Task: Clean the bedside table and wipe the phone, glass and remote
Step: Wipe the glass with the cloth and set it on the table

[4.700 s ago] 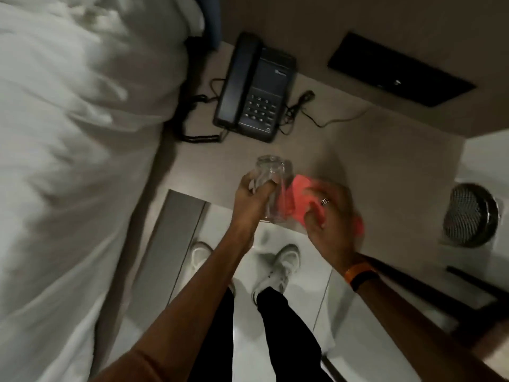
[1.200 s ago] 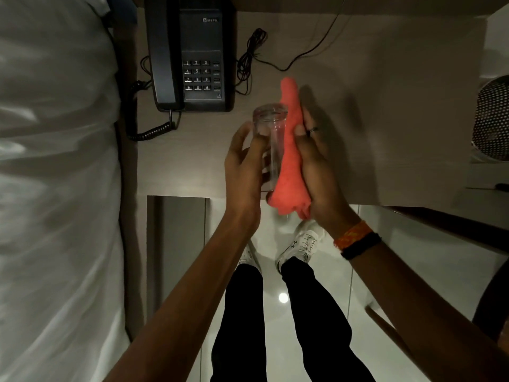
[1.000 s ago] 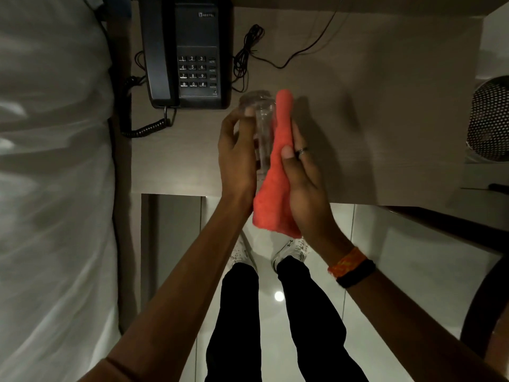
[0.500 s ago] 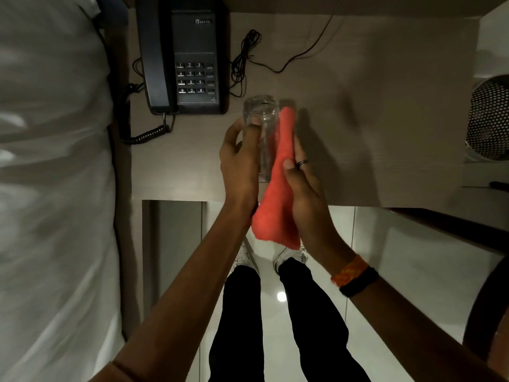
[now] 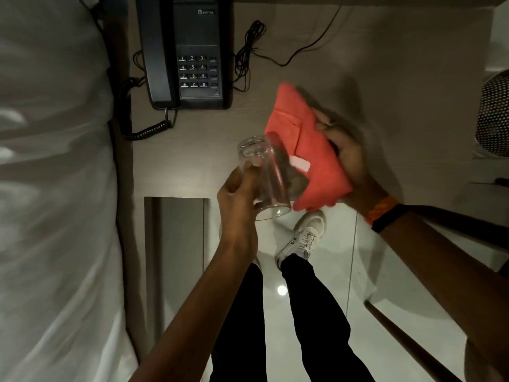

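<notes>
My left hand grips a clear drinking glass, tilted above the front edge of the wooden bedside table. To its right, my right hand holds a folded orange-red cloth, which hangs beside the glass with a small gap between them. A black corded phone lies at the back left of the table, handset on its cradle. No remote is in view.
A white bed fills the left side. The phone's coiled cord and a thin black cable lie on the table. A perforated metal bin stands at the right edge. Glossy floor tiles and my shoes are below.
The cloth was pressed along the glass; my right hand has now pulled it off to the right and it has spread open. My left hand has tilted and lowered the glass toward the table edge.
</notes>
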Demonstrator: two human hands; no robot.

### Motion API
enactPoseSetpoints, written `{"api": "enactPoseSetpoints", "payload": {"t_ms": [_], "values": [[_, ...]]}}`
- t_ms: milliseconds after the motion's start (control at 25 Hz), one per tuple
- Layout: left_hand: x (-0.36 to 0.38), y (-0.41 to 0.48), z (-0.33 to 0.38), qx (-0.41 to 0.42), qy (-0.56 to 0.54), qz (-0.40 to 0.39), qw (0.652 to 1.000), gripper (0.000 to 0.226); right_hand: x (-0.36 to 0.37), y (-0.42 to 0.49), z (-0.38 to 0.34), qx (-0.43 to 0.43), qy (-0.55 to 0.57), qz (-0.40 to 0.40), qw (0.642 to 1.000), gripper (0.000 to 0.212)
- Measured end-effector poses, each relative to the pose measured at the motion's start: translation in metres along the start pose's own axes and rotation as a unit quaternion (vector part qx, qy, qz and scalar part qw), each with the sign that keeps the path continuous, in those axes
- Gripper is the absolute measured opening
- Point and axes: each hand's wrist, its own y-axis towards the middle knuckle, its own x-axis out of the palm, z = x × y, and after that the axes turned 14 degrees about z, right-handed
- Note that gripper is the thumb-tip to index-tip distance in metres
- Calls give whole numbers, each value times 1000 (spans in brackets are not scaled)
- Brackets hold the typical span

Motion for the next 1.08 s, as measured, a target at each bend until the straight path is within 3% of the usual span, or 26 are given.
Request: {"api": "enactPoseSetpoints", "payload": {"t_ms": [40, 80, 120, 160, 200, 240, 280, 320, 400, 480, 520, 600, 720, 840, 960, 1080], "values": [[-2, 5, 1, -13, -12, 29, 999, 35, 0, -4, 5, -103, -86, 40, 990, 71], [-4, 11, 1, -19, -17, 55, 998, 36, -3, -1, 15, -229, -220, 50, 947, 53], [-5, 16, -1, -21, -16, 76, 997, 37, -10, 3, 18, -347, -345, -2, 872, 48], [-5, 19, -2, -20, -15, 89, 996, 37, -13, 7, 28, -397, -471, -68, 785, 48], [-5, 21, -3, -17, -13, 97, 995, 37, -16, 8, 35, -408, -546, -115, 722, 48], [-4, 22, -4, -16, -12, 99, 995, 38, -20, 9, 44, -404, -570, -142, 701, 50], [-2, 22, -5, -15, -9, 94, 995, 38, -18, 7, 47, -400, -571, -156, 700, 51], [0, 22, -6, -13, -6, 85, 996, 37, -17, 6, 50, -396, -550, -144, 721, 50], [10, 22, -8, 1, 4, 51, 999, 30, -10, -2, 44, -355, -432, -28, 828, 44], [29, 20, -6, 23, 16, 19, 999, 26, -6, -15, 28, -180, -240, 116, 947, 33], [42, 20, -3, 38, 22, 5, 999, 28, -6, -22, 18, -85, -146, 165, 972, 26], [73, 18, 4, 71, 28, -29, 997, 30, -19, -28, 1, 43, -9, 199, 979, 16], [127, 19, 18, 126, 29, -120, 984, 24, -74, -14, -16, 113, 53, 159, 979, 19], [186, 29, 33, 220, 69, -219, 948, 26, -136, 4, -20, 74, 41, 154, 985, 48], [252, 47, 40, 325, 137, -302, 886, 58, -186, 30, -13, -19, -74, 276, 958, 59], [304, 49, 39, 386, 216, -323, 837, 84, -217, 51, 0, -53, -33, 376, 925, 71]]}}
